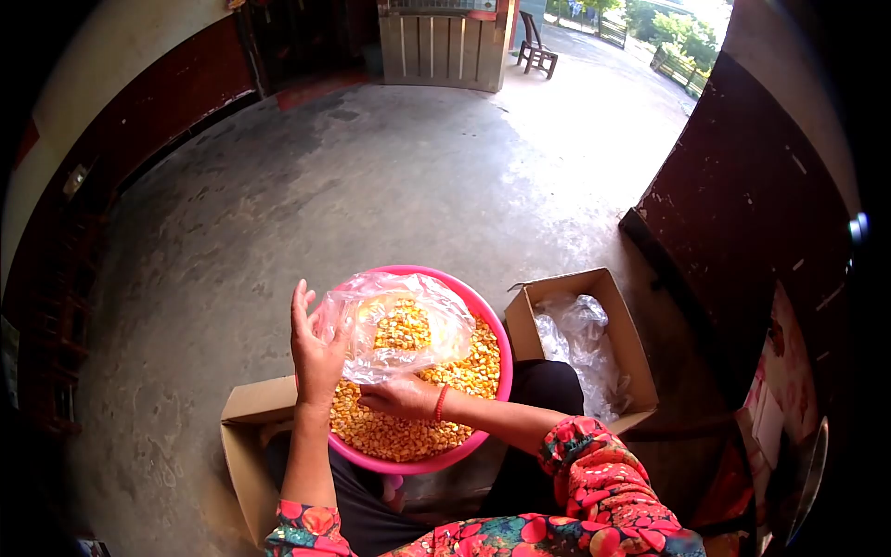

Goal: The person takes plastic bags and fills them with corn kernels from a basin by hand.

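Note:
A clear plastic bag (pixel 445 320) is spread over a pink basin (pixel 506 357) filled with yellow corn kernels (pixel 399 436). More kernels show in the middle of the bag. My left hand (pixel 317 357) is at the bag's left side, fingers stretched upward and apart, the thumb side against the plastic. Low over the kernels, my right hand (pixel 404 397) has its fingers closed at the bag's near edge; its fingertips are partly hidden. A red bead bracelet (pixel 441 404) circles the right wrist.
Right of the basin stands an open cardboard box (pixel 640 390) with crumpled clear plastic bags (pixel 589 348) inside. Another cardboard box (pixel 246 446) is at the left, beside my legs. A wooden chair (pixel 536 51) stands far off by the doorway, and a dark red wall (pixel 733 186) rises at right.

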The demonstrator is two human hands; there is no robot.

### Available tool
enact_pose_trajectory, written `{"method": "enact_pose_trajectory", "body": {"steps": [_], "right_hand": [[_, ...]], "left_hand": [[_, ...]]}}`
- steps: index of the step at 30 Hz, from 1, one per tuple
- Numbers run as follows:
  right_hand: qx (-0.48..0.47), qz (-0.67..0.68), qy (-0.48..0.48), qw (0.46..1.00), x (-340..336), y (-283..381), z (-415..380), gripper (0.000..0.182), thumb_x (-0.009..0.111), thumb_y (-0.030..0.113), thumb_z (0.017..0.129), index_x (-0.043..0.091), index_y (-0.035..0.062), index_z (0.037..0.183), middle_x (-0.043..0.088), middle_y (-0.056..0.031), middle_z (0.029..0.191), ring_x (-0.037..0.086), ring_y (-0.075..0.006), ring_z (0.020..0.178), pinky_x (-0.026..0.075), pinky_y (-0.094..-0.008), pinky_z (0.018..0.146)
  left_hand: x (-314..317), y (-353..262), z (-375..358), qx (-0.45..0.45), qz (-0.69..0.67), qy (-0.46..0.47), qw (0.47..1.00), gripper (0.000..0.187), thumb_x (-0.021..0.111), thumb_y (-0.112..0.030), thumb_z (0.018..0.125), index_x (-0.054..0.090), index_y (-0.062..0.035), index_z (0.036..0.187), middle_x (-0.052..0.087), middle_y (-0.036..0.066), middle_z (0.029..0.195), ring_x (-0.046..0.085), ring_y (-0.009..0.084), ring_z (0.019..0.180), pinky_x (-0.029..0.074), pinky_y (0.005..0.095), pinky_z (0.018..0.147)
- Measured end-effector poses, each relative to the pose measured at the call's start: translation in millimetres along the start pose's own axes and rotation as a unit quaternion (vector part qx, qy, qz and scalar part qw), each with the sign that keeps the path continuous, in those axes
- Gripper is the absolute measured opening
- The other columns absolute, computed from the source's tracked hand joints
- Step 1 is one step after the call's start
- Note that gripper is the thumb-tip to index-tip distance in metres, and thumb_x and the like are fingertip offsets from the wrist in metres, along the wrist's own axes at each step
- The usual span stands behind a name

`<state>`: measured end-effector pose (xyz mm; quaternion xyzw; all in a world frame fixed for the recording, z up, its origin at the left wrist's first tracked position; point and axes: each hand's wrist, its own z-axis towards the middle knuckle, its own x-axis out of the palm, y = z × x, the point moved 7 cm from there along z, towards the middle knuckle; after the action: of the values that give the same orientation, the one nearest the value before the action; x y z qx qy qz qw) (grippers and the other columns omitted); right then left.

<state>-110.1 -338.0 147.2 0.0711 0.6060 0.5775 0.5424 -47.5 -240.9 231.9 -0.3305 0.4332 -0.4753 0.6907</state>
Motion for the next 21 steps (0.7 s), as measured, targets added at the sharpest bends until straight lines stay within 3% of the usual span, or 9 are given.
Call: {"method": "enact_pose_trajectory", "body": {"steps": [3, 4, 7, 9, 11, 15, 17, 21], "right_hand": [[-0.006, -0.008, -0.024, 1.0, -4, -4, 3, 0.018, 0.058, 0.018, 0.085, 0.057, 0.0004, 0.087, 0.058, -0.0208, 0.079, 0.057, -0.0371, 0.075, 0.045, -0.0441, 0.068], [0.006, -0.012, -0.009, 1.0, -3, -4, 3, 0.017, 0.059, 0.018, 0.085, 0.058, 0.0014, 0.088, 0.059, -0.0195, 0.079, 0.057, -0.036, 0.075, 0.045, -0.0442, 0.068], [-0.021, -0.017, -0.02, 0.999, -4, -3, 0, 0.021, 0.059, 0.02, 0.085, 0.059, 0.0011, 0.093, 0.06, -0.0202, 0.082, 0.059, -0.0348, 0.079, 0.046, -0.0433, 0.072], [-0.024, -0.028, -0.007, 0.999, -3, -3, 1, 0.022, 0.059, 0.02, 0.084, 0.06, 0.0013, 0.096, 0.061, -0.0199, 0.085, 0.059, -0.0348, 0.082, 0.046, -0.0429, 0.074], [-0.025, -0.038, 0.006, 0.999, -2, -1, 1, 0.023, 0.059, 0.02, 0.084, 0.06, 0.0016, 0.099, 0.061, -0.0196, 0.088, 0.059, -0.0348, 0.085, 0.046, -0.0426, 0.076], [-0.045, -0.029, -0.052, 0.997, -10, 1, 0, 0.02, 0.06, 0.017, 0.082, 0.061, 0.0035, 0.097, 0.062, -0.018, 0.09, 0.059, -0.0343, 0.087, 0.046, -0.0435, 0.078], [-0.059, -0.022, -0.067, 0.996, -13, 3, 1, 0.022, 0.06, 0.018, 0.082, 0.061, 0.0032, 0.098, 0.062, -0.0182, 0.092, 0.059, -0.0346, 0.088, 0.045, -0.0441, 0.079], [-0.032, -0.018, -0.038, 0.999, -14, -1, 3, 0.024, 0.058, 0.02, 0.085, 0.061, 0.0015, 0.1, 0.062, -0.0201, 0.091, 0.06, -0.035, 0.087, 0.046, -0.0434, 0.077]], "left_hand": [[8, 25, -3, -0.015, 0.022, 0.07, 0.997, 0.081, 0.071, -0.009, 0.074, 0.025, -0.0006, 0.139, 0.053, 0.024, 0.121, 0.056, 0.0322, 0.108, 0.046, 0.0372, 0.089], [8, 24, -4, 0.005, 0.099, 0.076, 0.992, 0.081, 0.073, -0.015, 0.073, 0.027, 0.0003, 0.138, 0.054, 0.025, 0.12, 0.056, 0.0346, 0.109, 0.046, 0.0384, 0.09], [11, 28, -5, -0.032, 0.144, 0.104, 0.984, 0.081, 0.074, -0.018, 0.072, 0.029, 0.0007, 0.137, 0.054, 0.026, 0.12, 0.056, 0.0357, 0.108, 0.046, 0.0387, 0.089], [11, 32, -3, -0.044, 0.142, 0.114, 0.982, 0.076, 0.074, -0.021, 0.072, 0.036, 0.0011, 0.133, 0.057, 0.026, 0.115, 0.058, 0.0355, 0.106, 0.047, 0.0387, 0.087], [14, 37, -4, -0.083, 0.152, 0.147, 0.974, 0.059, 0.073, -0.019, 0.071, 0.05, 0.0023, 0.121, 0.062, 0.024, 0.104, 0.061, 0.0359, 0.098, 0.049, 0.039, 0.083], [16, 40, -6, -0.102, 0.12, 0.176, 0.972, 0.042, 0.071, -0.018, 0.072, 0.059, 0.0032, 0.106, 0.065, 0.021, 0.093, 0.064, 0.036, 0.089, 0.05, 0.0391, 0.078], [18, 51, -9, -0.106, 0.105, 0.186, 0.971, 0.031, 0.068, -0.013, 0.073, 0.062, 0.0035, 0.098, 0.067, 0.019, 0.087, 0.066, 0.0302, 0.082, 0.051, 0.0367, 0.074], [22, 45, -11, -0.129, 0.031, 0.179, 0.975, 0.025, 0.062, -0.005, 0.078, 0.061, 0.0041, 0.101, 0.068, 0.014, 0.084, 0.066, 0.0209, 0.076, 0.051, 0.032, 0.07]]}}
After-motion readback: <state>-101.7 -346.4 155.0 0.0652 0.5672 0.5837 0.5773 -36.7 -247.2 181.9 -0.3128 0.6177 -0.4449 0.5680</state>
